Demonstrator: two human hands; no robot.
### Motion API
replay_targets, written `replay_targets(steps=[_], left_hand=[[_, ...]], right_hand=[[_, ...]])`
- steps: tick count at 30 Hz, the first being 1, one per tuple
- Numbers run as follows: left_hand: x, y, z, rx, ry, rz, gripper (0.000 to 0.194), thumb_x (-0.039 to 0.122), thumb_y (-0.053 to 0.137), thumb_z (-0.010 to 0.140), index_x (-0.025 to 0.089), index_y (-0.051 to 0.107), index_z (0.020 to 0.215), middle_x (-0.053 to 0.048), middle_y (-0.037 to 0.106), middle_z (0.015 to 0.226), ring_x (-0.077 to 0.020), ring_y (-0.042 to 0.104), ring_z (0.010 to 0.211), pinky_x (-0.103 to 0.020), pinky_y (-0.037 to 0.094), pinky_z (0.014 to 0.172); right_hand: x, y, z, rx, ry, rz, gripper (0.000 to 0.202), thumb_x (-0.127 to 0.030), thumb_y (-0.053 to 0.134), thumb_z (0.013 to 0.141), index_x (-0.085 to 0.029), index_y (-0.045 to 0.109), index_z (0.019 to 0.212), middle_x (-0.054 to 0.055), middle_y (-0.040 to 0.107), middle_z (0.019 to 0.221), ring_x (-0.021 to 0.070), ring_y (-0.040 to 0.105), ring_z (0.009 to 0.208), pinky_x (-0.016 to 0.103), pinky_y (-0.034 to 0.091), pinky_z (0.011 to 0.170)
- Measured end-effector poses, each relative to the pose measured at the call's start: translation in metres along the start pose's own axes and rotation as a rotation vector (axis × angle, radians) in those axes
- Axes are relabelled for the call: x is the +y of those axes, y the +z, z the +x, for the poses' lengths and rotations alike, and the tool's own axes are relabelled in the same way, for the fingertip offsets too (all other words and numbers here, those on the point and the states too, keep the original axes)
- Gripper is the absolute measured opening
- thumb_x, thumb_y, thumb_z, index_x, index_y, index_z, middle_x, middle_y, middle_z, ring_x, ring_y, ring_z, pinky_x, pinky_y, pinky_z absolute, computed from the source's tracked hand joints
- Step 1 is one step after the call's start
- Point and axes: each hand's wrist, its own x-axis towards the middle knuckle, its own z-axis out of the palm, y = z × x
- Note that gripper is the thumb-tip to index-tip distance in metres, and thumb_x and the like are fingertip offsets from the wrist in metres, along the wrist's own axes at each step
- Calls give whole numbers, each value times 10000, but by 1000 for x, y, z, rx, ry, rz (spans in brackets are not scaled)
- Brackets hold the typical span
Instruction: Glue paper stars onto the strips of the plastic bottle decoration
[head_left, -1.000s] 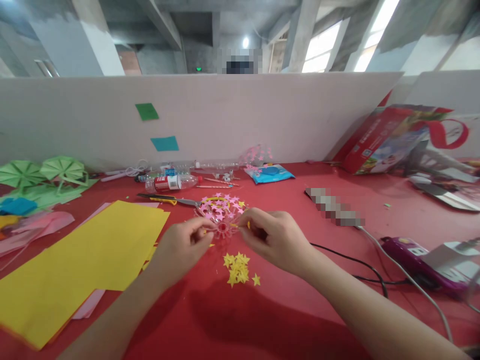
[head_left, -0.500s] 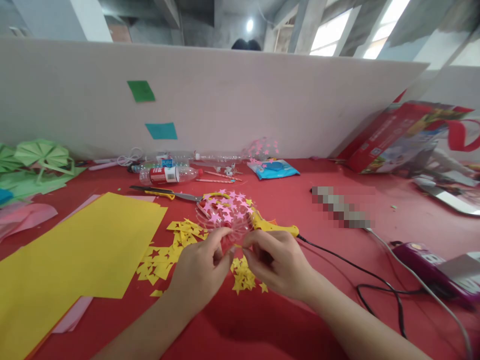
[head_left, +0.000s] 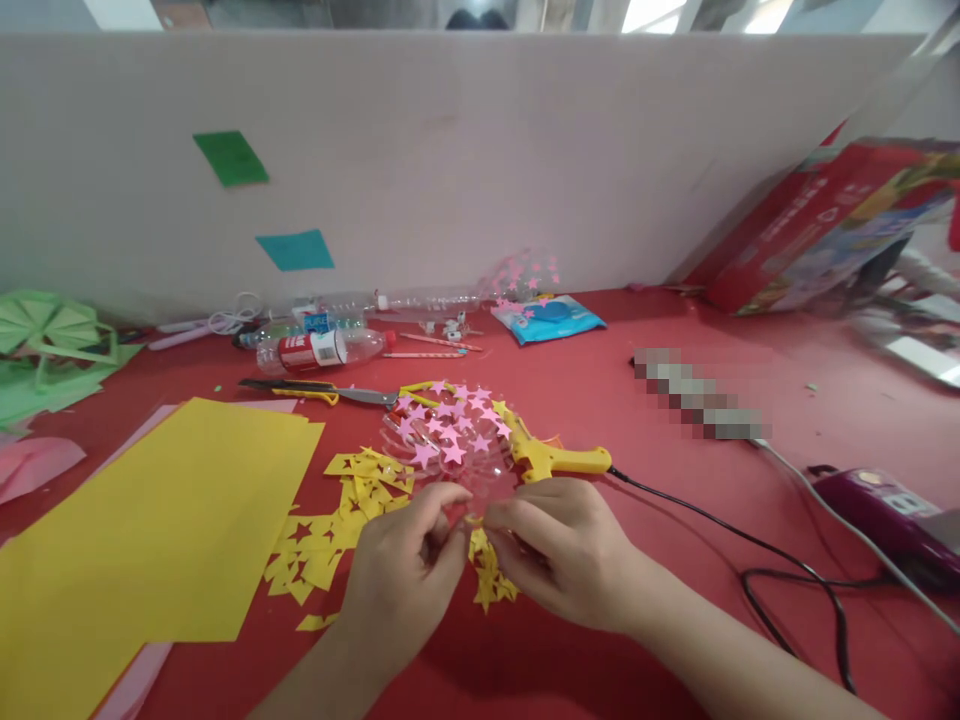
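My left hand (head_left: pixel 412 560) and my right hand (head_left: pixel 570 550) meet at the middle of the table, fingertips pinched. Between them is a small yellow paper piece (head_left: pixel 474 520), seen almost edge-on, its shape hard to make out. Just beyond the hands sits a clear plastic piece cut into strips (head_left: pixel 495 462), with pink stars (head_left: pixel 450 435) on it. Yellow paper stars (head_left: pixel 491 580) lie in a pile below my fingertips. To the left are yellow paper scraps (head_left: pixel 364 485) with star-shaped holes. A yellow glue gun (head_left: pixel 551 458) lies behind my right hand.
Yellow paper sheets (head_left: pixel 165 520) cover the left side. Scissors (head_left: pixel 367 396), a labelled plastic bottle (head_left: pixel 322 350) and a blue wipes pack (head_left: pixel 551 318) lie farther back. A power strip (head_left: pixel 697 395), a purple box (head_left: pixel 877 520) and cables are at right, before a white partition (head_left: pixel 450 160).
The view has tilted down. My hands stay together in front of the star-covered plastic, and the yellow piece between my fingertips has turned slightly.
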Motion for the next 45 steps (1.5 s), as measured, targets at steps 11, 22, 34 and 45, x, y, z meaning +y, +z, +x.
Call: replay_targets(steps=[11,22,34,45], left_hand=[[2,-1,-2,-1,73,4,196,123,517,797,225,595,944,83,537,515,-60,476,392,-154,395,436],[3,-5,-2,50,174,-5,200,121,537,810,230,590,969,29,707,708,-86,650,567,-150,496,557],[3,-4,-2,37,191,2,153,123,524,839,227,559,945,50,670,668,-60,624,553,-128,469,557],[4,-5,-3,-8,109,-62,125,134,526,840,227,584,900,55,652,642,-64,591,512,-132,465,508]], right_hand=[[1,0,-2,-49,9,26,167,-105,421,880,-180,545,797,-26,490,551,115,360,480,275,242,481],[1,2,-2,-86,35,23,206,-109,403,885,-175,536,741,-22,483,550,116,329,481,280,220,478],[-2,3,0,-43,119,125,162,-65,437,833,-155,553,764,-41,464,562,108,307,500,262,249,479],[-4,4,1,9,187,160,126,-66,465,808,-159,542,771,-53,446,562,97,309,490,239,283,481]])
